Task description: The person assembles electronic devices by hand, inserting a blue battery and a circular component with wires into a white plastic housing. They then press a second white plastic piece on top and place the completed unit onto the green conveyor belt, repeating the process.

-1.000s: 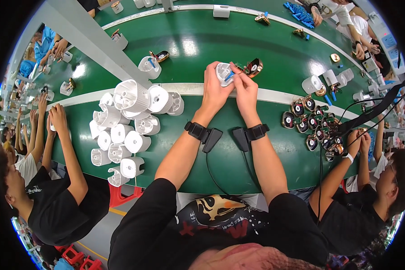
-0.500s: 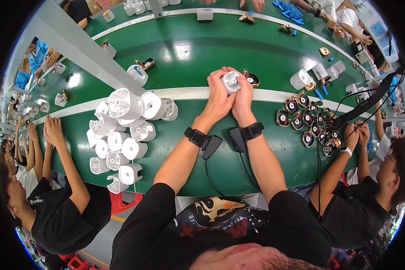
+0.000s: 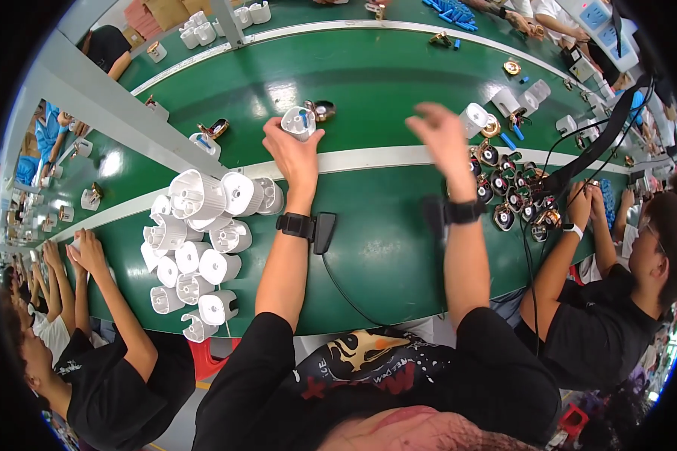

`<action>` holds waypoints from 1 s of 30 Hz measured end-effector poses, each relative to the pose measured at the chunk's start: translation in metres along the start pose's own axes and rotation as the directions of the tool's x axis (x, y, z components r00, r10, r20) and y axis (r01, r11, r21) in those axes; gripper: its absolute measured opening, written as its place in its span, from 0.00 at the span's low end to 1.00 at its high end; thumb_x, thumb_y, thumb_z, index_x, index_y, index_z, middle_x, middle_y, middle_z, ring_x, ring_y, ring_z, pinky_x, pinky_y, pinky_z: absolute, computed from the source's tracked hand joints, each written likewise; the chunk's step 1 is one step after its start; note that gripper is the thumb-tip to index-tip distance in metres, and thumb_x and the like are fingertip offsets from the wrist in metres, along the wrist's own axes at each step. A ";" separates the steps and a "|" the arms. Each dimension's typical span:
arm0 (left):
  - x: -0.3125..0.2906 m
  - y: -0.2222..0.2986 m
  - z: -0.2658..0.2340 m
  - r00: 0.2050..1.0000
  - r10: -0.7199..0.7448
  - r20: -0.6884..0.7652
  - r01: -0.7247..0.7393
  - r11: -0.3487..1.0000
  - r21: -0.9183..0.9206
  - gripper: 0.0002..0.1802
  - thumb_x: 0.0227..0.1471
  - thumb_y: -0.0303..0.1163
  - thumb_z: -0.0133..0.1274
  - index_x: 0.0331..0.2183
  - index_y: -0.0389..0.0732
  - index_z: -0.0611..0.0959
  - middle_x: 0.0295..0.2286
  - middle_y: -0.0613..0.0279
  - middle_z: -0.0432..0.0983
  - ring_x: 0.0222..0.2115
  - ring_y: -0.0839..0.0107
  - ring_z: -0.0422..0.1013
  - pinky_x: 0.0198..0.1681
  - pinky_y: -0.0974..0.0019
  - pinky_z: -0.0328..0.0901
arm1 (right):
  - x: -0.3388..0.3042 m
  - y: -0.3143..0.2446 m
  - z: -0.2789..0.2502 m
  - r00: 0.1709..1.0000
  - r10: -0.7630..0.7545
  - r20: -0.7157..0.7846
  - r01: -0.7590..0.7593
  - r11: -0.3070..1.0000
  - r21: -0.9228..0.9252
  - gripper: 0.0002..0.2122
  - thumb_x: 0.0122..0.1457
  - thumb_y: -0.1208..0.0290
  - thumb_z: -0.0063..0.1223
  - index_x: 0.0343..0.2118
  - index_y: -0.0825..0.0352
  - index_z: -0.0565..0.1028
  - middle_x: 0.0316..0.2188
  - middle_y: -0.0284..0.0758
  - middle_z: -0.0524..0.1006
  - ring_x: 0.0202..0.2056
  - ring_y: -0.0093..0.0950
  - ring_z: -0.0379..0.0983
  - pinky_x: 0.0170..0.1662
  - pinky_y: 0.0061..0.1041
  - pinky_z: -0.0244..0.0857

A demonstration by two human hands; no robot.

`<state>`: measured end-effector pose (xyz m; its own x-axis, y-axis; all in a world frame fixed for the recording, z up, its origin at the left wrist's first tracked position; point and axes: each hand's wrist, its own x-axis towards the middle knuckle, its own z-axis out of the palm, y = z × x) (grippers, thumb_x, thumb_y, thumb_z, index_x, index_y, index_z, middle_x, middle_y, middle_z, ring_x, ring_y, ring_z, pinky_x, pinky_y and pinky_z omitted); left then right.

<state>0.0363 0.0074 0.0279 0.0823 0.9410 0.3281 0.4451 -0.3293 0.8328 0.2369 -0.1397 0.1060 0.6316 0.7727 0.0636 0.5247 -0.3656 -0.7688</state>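
My left hand (image 3: 294, 154) is closed round a white plastic housing (image 3: 297, 124) on the green conveyor belt, just beyond the pale rail. Its open end shows a blue cylinder (image 3: 304, 119) inside. Beside it lies a round black-and-gold part (image 3: 324, 110), partly behind the housing. My right hand (image 3: 442, 139), smeared by motion, reaches over the rail with fingers apart and nothing visible in it. Another white housing (image 3: 474, 119) stands to its right, nearest to it. Beyond that one are a gold-rimmed round part (image 3: 492, 125) and loose blue cylinders (image 3: 507, 140).
White housings (image 3: 195, 194) are piled at the left, close to a grey post (image 3: 139, 113). A cluster of black-and-gold round parts (image 3: 513, 197) lies at the right under a black cable arm (image 3: 587, 161). Co-workers sit on both sides. A wrist cable (image 3: 353, 301) trails on the near table.
Both hands were together round a white housing. My left hand has carried it leftward; my right hand has let go and swung right. The view has shifted slightly.
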 end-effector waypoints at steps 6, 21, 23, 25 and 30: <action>-0.010 0.012 0.007 0.988 0.077 -0.134 -0.060 0.990 0.126 0.48 0.32 0.32 0.73 0.52 0.35 0.63 0.47 0.47 0.65 0.49 0.49 0.60 0.51 0.55 0.60 | 0.050 0.062 -0.047 0.941 -0.200 -0.272 -0.116 0.566 -0.816 0.27 0.45 0.62 0.67 0.51 0.59 0.74 0.49 0.42 0.75 0.48 0.44 0.71 0.50 0.39 0.68; -0.030 0.025 0.017 0.794 0.338 0.505 -0.042 0.859 -0.510 0.43 0.33 0.28 0.72 0.53 0.38 0.70 0.50 0.53 0.63 0.49 0.56 0.67 0.51 0.59 0.68 | 0.003 0.025 -0.008 0.997 -0.049 0.063 0.029 0.958 0.286 0.19 0.57 0.64 0.58 0.49 0.69 0.75 0.36 0.40 0.82 0.37 0.27 0.78 0.41 0.26 0.71; -0.030 0.020 0.020 0.820 0.356 0.448 -0.156 0.892 -0.423 0.41 0.34 0.26 0.71 0.52 0.38 0.71 0.53 0.55 0.60 0.50 0.58 0.68 0.52 0.60 0.68 | 0.034 0.054 -0.060 0.994 -0.003 -0.112 0.003 1.000 0.003 0.17 0.55 0.64 0.59 0.45 0.68 0.78 0.38 0.42 0.81 0.40 0.32 0.79 0.43 0.29 0.71; -0.034 0.025 0.025 0.805 0.388 0.449 -0.173 0.877 -0.448 0.42 0.34 0.26 0.71 0.53 0.39 0.71 0.54 0.54 0.60 0.50 0.58 0.68 0.52 0.60 0.68 | 0.065 0.105 -0.111 0.957 -0.025 -0.288 -0.092 0.918 -0.386 0.13 0.53 0.65 0.58 0.39 0.65 0.81 0.37 0.44 0.81 0.40 0.38 0.79 0.44 0.34 0.72; -0.034 0.030 0.018 0.745 0.417 0.521 -0.194 0.882 -0.429 0.41 0.35 0.24 0.70 0.53 0.41 0.71 0.57 0.52 0.58 0.51 0.55 0.67 0.53 0.60 0.68 | 0.085 0.164 -0.126 0.985 0.118 0.127 0.004 0.717 -0.697 0.10 0.52 0.67 0.56 0.36 0.63 0.82 0.35 0.46 0.81 0.38 0.46 0.78 0.44 0.40 0.72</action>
<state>0.0635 -0.0331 0.0340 0.7117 0.6037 0.3593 -0.0054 -0.5067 0.8621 0.4481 -0.1993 0.0655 0.6116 0.7836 -0.1090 0.7764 -0.6210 -0.1078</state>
